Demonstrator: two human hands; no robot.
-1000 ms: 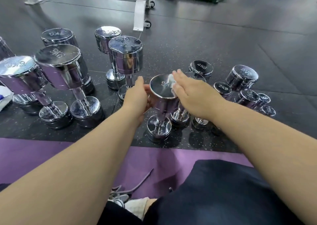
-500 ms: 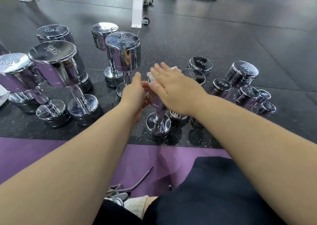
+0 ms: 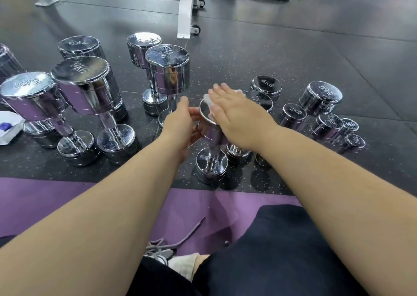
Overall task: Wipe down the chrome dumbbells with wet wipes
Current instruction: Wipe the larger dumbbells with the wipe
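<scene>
Hands meet on one upright dumbbell standing on the dark floor just past the purple mat. Bigger dumbbells stand upright to its left and smaller ones cluster to its right. The left hand grips its upper head, fingers curled round it; the right hand lies flat, fingers straight, pressing a white wipe onto the top face. A white packet lies far left.

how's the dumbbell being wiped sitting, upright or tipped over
Upright: the dumbbell stands on end on the floor, left hand gripping its top head, right hand pressing the wipe on it.
</scene>
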